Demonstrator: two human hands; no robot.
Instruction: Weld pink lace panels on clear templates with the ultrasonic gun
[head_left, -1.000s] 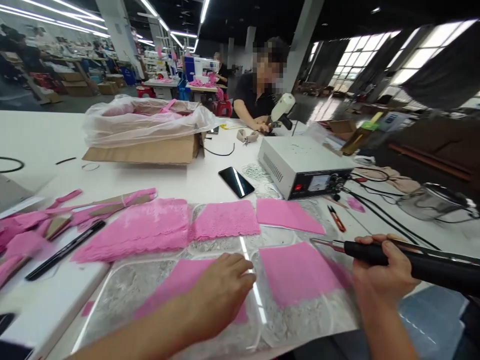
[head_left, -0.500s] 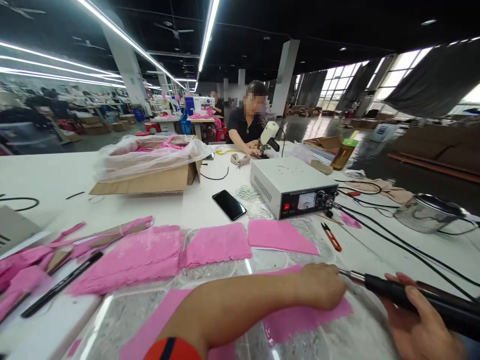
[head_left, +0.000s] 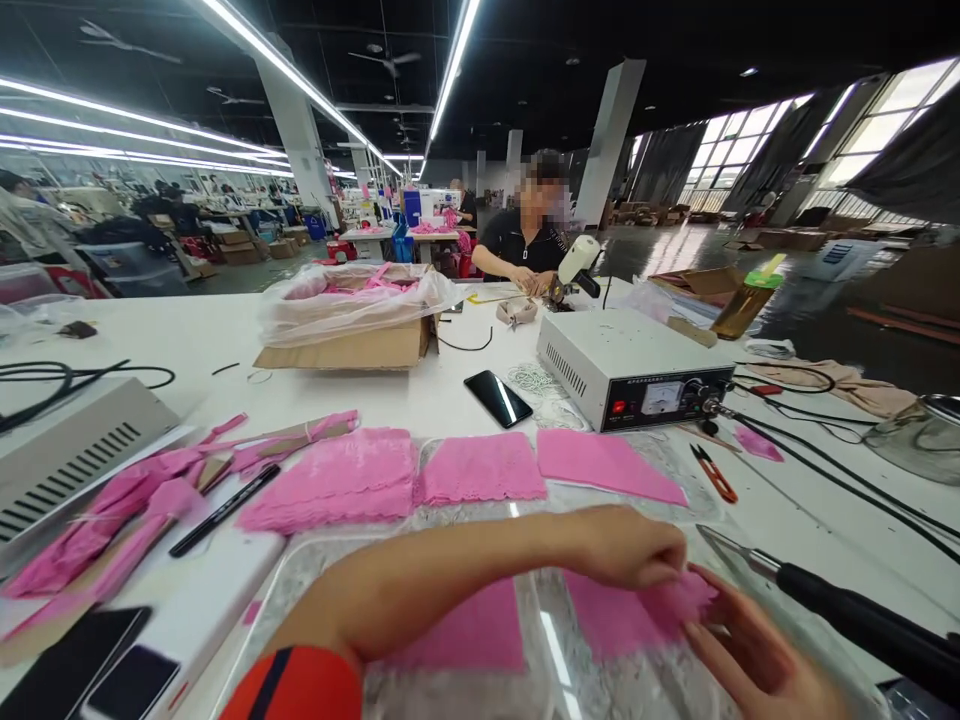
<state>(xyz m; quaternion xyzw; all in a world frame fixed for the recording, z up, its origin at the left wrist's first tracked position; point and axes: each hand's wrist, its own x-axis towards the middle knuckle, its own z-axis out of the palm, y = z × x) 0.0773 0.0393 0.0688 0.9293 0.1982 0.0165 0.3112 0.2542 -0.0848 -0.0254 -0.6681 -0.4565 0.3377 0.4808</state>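
"Two bare hands, head view. Which step?"

"Handling the near-right pink piece [head_left: 604, 622], I judged. Left hand [head_left: 634, 545] was curled onto its right edge, apparently pinching; right hand [head_left: 765, 645] had thumb and fingers about the lifted edge, grip not determinable."

"What did the next move call for?"

"Probably a light hold on that edge, without creasing, and clearance from the black-handled tool [head_left: 847, 605] just beyond the right hand."

"Surface?"

"Grey-mottled sheet [head_left: 622, 692] on a white table [head_left: 420, 400]; a row of pink cloth [head_left: 484, 468] lay beyond, phone [head_left: 498, 399] and metered box [head_left: 637, 350] farther."

"Room?"

"Strip lights [head_left: 457, 65] overhead, windows [head_left: 731, 147] far right, a co-worker [head_left: 517, 240] at the far side."
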